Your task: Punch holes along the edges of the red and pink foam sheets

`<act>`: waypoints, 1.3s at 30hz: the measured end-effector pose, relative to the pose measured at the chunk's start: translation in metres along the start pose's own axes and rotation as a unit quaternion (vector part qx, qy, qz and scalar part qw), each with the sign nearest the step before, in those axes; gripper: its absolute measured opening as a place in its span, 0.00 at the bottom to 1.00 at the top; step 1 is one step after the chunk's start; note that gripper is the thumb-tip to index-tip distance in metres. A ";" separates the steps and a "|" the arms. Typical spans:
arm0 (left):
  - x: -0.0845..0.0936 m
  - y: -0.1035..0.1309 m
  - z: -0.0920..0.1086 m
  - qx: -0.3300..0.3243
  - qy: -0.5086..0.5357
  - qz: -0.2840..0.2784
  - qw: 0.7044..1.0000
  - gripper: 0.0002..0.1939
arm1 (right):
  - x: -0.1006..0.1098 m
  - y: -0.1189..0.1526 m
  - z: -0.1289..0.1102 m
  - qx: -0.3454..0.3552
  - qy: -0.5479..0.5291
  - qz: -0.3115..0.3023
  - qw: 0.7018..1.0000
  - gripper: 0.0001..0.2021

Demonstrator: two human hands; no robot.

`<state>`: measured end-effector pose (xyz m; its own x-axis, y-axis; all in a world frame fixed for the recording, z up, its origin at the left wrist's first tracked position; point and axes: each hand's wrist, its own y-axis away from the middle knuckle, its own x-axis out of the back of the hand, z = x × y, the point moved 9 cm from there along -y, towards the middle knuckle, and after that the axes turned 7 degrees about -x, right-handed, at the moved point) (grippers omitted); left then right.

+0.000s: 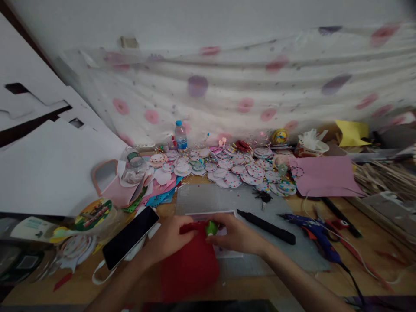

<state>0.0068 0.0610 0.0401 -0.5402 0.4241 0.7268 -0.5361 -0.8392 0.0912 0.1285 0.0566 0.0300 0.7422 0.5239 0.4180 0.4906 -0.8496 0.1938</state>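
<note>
My left hand (172,236) is closed on the upper edge of a red sheet (191,273), thumb on top. The sheet hangs toward me over the front of the work mat. My right hand (232,234) pinches a small rounded green thing (211,228) with a whitish underside, held at the red sheet's top right edge. Its exact kind is not clear. Beneath my hands, a pale printed sheet (232,253) lies partly hidden on the grey cutting mat (208,197). A black utility knife (269,227) rests just right of my right hand.
Round dotted paper pieces (232,180) crowd the back. A phone (130,238) lies left. Keys (264,199) sit on the mat; a blue glue gun (312,234) with its cord lies right. Behind stand a water bottle (180,136) and a pink sheet (325,175).
</note>
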 end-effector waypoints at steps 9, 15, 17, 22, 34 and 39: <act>-0.006 0.000 -0.004 0.022 0.081 0.056 0.995 0.09 | -0.016 0.001 0.019 -0.059 -0.300 -0.082 0.949 0.14; -0.010 0.002 -0.006 0.030 0.141 0.053 0.988 0.10 | -0.014 -0.001 0.020 -0.054 -0.319 -0.052 0.945 0.14; -0.008 0.003 -0.006 0.030 0.132 0.057 0.989 0.10 | -0.016 -0.001 0.023 -0.064 -0.310 -0.054 0.947 0.16; -0.006 0.006 -0.007 0.042 0.144 0.061 0.987 0.09 | -0.019 0.000 0.027 -0.082 -0.304 -0.060 0.947 0.18; -0.008 0.009 -0.013 0.057 0.163 0.062 0.983 0.09 | -0.024 -0.001 0.028 -0.096 -0.312 -0.061 0.943 0.17; -0.008 0.009 -0.012 0.051 0.164 0.062 0.983 0.09 | -0.027 -0.001 0.027 -0.103 -0.315 -0.068 0.941 0.19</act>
<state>-0.0013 0.0545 0.0271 -0.7862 0.3887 0.4804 -0.3934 -0.9143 0.0960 0.1205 0.0453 -0.0056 0.8338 0.5066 -0.2195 0.5504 -0.7313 0.4028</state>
